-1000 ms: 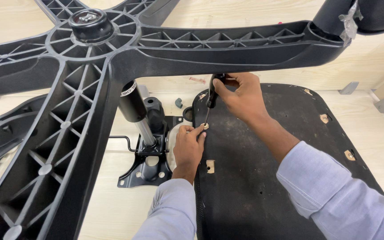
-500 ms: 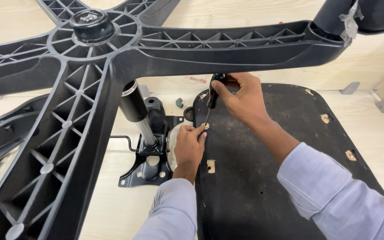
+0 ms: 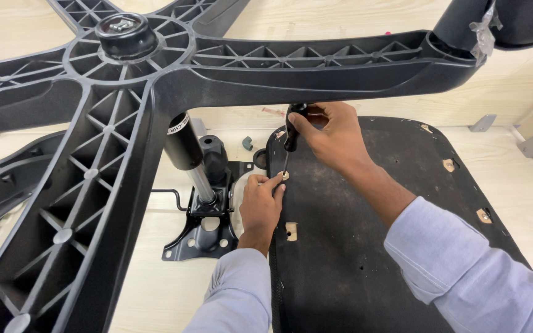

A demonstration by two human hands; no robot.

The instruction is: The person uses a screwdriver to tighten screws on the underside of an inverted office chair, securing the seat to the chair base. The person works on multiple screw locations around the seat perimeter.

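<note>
A black star base (image 3: pixel 112 123) fills the left and top. Beside it a black seat pan (image 3: pixel 365 246) lies underside up on a pale table (image 3: pixel 149 290). The right hand (image 3: pixel 331 135) grips a screwdriver (image 3: pixel 291 132), tip down at the pan's edge. The left hand (image 3: pixel 260 206) pinches the screw (image 3: pixel 285 176) under the tip.

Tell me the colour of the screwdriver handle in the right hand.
Black: the screwdriver handle held by the right hand shows best in the head view.
</note>
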